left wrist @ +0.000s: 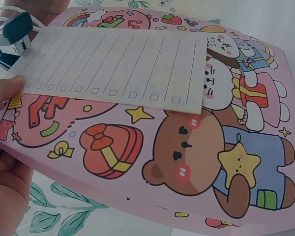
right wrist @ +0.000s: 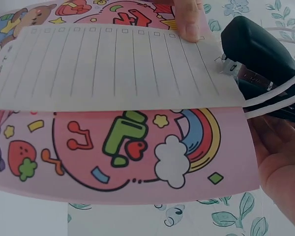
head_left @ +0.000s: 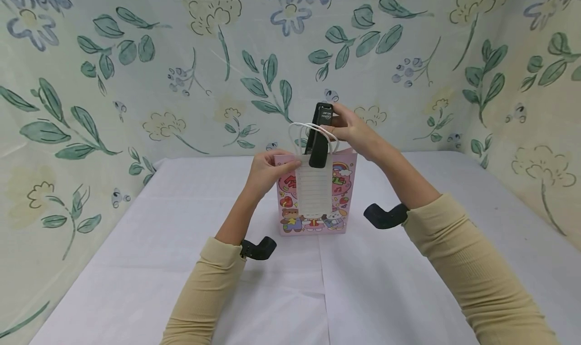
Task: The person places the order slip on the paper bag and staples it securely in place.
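Observation:
A pink gift bag (head_left: pixel 286 224) with cartoon animals stands upright on the table. Against its front lies a white checklist sheet (head_left: pixel 314 191), ruled with lines and small boxes. My left hand (head_left: pixel 268 173) pinches the sheet and the bag's top left edge, thumb in front and fingers behind. My right hand (head_left: pixel 356 133) grips a black stapler (head_left: pixel 319 156), tilted at the bag's top edge. In the right wrist view the stapler (right wrist: pixel 255 49) has its jaws about the bag's rim and the sheet's top. White cord handles (head_left: pixel 297 124) loop up around the stapler.
A white cloth covers the table (head_left: pixel 181 224). Behind and at the sides hangs a floral curtain (head_left: pixel 181 82). Each wrist wears a black camera mount, one on the left (head_left: pixel 259 249) and one on the right (head_left: pixel 385 217).

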A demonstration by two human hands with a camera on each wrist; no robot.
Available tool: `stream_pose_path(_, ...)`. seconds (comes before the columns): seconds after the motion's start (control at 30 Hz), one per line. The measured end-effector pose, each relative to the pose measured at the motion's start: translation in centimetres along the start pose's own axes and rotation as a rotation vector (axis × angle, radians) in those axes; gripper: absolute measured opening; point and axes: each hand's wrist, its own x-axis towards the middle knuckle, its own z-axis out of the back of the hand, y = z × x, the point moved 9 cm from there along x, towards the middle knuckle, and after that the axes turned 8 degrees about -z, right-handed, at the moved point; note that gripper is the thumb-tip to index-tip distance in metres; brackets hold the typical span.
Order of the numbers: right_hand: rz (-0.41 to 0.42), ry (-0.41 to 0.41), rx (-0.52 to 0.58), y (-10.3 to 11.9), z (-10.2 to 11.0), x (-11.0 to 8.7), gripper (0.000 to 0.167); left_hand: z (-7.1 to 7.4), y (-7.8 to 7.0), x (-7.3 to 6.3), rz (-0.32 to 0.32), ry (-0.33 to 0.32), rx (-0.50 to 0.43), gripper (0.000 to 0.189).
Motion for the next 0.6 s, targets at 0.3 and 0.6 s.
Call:
stream_pose_path(0.3,-0.017,-0.01,0.006,-0.01,0.27,-0.06,0.05,-0.09,0.0,0.12,-0.013,0.008,0.011,0.023)
stream_pose_path(0.6,0.017,0.004,-0.063,0.24,-0.11,-0.09,0.044,-0.26,-0.01,0.06,-0.007,0.035,0.0,0.023)
